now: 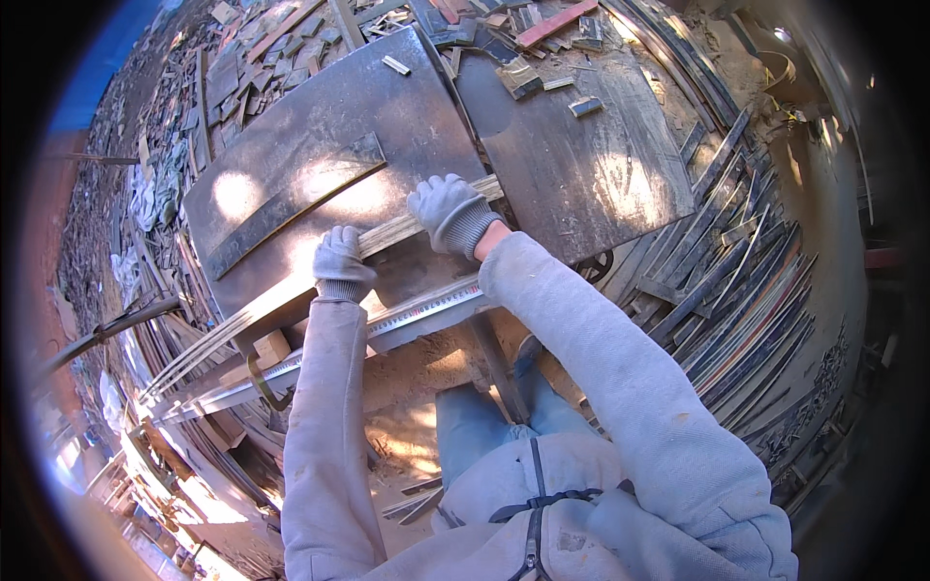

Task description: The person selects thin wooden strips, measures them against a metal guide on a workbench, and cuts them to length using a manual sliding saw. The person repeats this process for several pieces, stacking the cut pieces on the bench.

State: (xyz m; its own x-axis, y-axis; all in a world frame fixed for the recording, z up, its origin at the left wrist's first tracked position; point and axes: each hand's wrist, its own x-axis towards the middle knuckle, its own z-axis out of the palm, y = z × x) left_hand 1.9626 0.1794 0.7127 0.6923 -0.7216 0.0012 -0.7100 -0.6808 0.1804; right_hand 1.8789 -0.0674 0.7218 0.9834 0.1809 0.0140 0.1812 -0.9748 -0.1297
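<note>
Both my hands wear grey gloves and rest at a bundle of long, pale wooden strips (392,232). The strips run slantwise over the near part of a dark metal table (387,111) and stick out past its left edge. My left hand (342,259) is closed over the strips near their middle. Farther right, my right hand (450,210) has its fingers curled round them close to their right end. Its palm side is hidden. Beyond the strips lies a flat dark board (300,205). A ruler strip (421,312) with printed marks runs along the table's near side.
A long slit parts the metal table from its right section (581,155), where small wood blocks (520,79) lie. Scrap wood (281,63) is heaped behind. Long slats (741,320) are piled at the right. A curved metal clamp (262,382) hangs at the ruler's left part.
</note>
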